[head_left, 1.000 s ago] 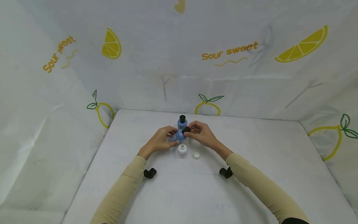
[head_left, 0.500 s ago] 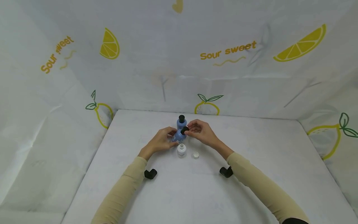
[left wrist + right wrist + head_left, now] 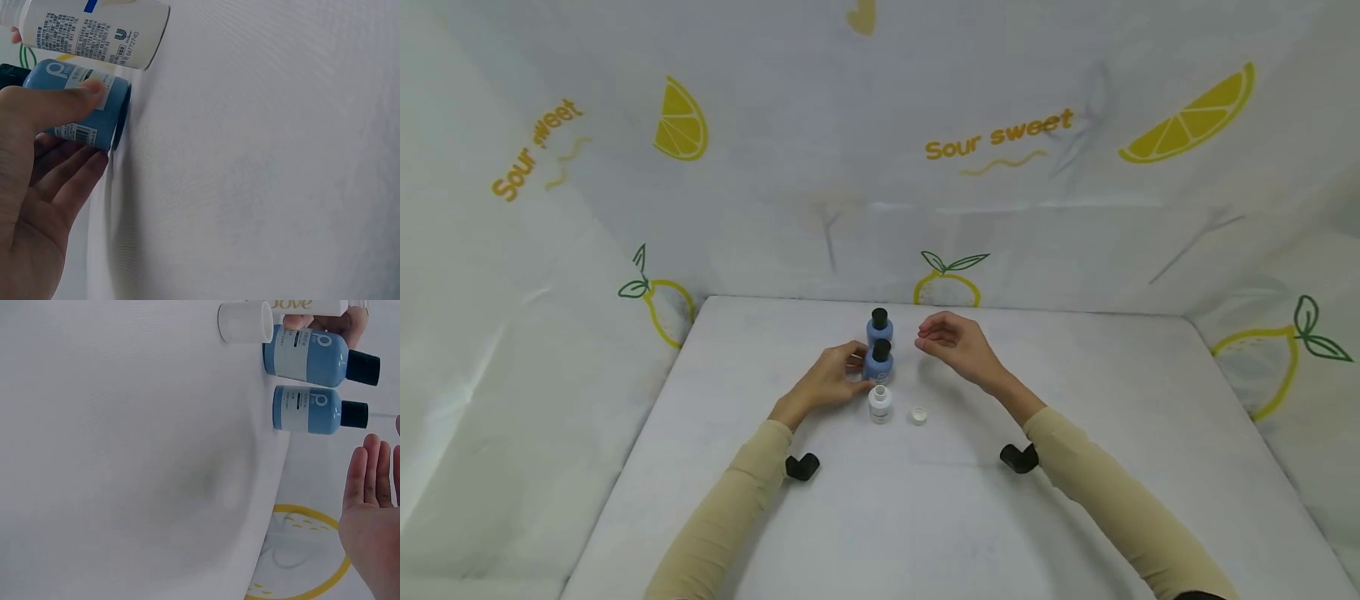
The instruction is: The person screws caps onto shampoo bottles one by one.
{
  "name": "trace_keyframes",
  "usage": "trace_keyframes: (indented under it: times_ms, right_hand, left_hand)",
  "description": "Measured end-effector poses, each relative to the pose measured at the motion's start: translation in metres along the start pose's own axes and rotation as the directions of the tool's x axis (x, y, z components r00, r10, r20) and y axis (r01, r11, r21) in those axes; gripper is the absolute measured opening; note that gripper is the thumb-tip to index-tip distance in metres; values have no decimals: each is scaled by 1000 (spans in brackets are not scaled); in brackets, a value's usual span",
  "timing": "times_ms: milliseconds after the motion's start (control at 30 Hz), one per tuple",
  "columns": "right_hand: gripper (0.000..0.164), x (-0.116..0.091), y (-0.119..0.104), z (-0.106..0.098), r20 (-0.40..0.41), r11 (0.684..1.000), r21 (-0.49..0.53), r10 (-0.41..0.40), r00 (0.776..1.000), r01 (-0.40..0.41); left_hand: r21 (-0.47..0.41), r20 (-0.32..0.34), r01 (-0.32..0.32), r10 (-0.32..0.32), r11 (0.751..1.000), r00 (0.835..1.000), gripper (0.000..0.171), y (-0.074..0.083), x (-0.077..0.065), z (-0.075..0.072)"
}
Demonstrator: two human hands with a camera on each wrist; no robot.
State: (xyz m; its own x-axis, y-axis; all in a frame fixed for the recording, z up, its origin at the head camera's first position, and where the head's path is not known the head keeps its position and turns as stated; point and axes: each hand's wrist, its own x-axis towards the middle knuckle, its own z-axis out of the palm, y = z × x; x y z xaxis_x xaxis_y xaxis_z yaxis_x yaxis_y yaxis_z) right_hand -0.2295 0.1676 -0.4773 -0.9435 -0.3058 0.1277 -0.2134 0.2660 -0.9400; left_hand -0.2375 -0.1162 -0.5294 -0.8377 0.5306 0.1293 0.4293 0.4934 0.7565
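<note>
My left hand [image 3: 826, 382] holds the nearer blue bottle [image 3: 877, 368], which has a black cap and now stands upright. In the left wrist view the thumb lies across its label and the fingers are behind it. Just behind stands a second blue bottle [image 3: 879, 332], also black-capped. An uncapped white bottle [image 3: 880, 406] stands in front, with a white cap [image 3: 918, 416] lying to its right. My right hand [image 3: 961, 347] is in the air right of the blue bottles, holding nothing, its fingers loosely bent. The right wrist view shows "Dove" lettering on the white bottle [image 3: 312, 306].
The white table [image 3: 925, 517] meets a white cloth backdrop [image 3: 790, 150] printed with lemons and words. Black fittings stick out from both wrists, the left fitting [image 3: 803, 467] and the right fitting [image 3: 1018, 458].
The held blue bottle has gone from tilted to upright. My right hand has let go of its black cap and moved away to the right. The left hand has stayed on the bottle.
</note>
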Motion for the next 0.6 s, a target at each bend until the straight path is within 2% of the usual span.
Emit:
trace_keyframes:
  times_ms: [333, 600]
  right_hand:
    - [17, -2, 4, -2, -15, 999, -21, 26, 1000, -27]
    - [15, -5, 10, 1, -6, 999, -22, 33, 999, -33]
  left_hand:
    - [-15, -8, -8, 7, 1000, 1000, 54, -2, -5, 1]
    - [-19, -12, -11, 11, 1000, 1000, 64, -3, -17, -1]
